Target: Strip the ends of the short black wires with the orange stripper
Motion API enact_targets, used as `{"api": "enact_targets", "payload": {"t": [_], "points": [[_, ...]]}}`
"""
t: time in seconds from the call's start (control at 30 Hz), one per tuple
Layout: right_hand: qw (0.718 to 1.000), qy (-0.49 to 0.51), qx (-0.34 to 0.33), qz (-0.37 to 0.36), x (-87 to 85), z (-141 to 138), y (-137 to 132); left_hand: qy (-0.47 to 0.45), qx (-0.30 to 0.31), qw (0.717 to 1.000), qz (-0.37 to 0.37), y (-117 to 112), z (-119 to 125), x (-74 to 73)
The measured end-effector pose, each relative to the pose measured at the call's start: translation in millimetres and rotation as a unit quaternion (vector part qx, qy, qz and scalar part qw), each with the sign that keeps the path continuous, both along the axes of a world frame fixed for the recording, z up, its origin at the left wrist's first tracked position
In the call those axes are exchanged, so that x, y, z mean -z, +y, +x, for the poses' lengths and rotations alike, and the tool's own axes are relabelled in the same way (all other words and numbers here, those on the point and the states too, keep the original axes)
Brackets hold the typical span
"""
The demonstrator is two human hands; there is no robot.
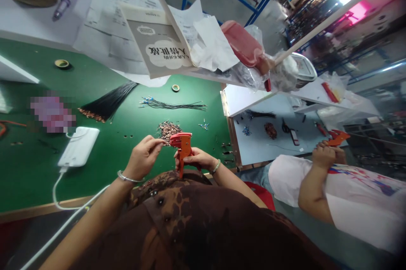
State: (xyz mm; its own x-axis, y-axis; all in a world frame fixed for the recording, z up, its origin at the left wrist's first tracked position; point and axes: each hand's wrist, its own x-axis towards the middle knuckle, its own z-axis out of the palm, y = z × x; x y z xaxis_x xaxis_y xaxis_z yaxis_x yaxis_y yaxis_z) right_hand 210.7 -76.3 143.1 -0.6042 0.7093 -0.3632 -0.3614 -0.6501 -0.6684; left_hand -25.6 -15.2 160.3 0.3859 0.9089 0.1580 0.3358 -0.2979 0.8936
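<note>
Two hands sit close together: the right hand (194,159) wraps an orange wire stripper (184,148), its long axis running away from the body, while the left hand (142,158) pinches what seems a thin wire (160,141) at its head. Copper terminals (168,130) heap just beyond on the green mat (31,177).

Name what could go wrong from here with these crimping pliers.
The left hand works right beside the jaws of the orange crimping pliers held in the right hand, so a squeeze might nip a fingertip. The loose pile of copper terminals sits close to the pliers and could get knocked and scattered. The white cable runs near the left arm and might snag on it.
</note>
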Motion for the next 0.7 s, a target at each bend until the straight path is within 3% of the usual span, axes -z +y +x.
{"api": "enact_targets", "payload": {"t": [0.33, 0.7], "points": [[0.999, -0.044, -0.022, 0.023, -1.0, -3.4, 5.2, 0.034, 0.03, 0.998, 0.034, 1.2, 0.2, -8.1], [0.987, -0.13, -0.02, 0.087, -4.2, -7.5, 6.4, 0.059, 0.031, 0.998, 0.015, 1.0, 2.0, -16.5]]}}
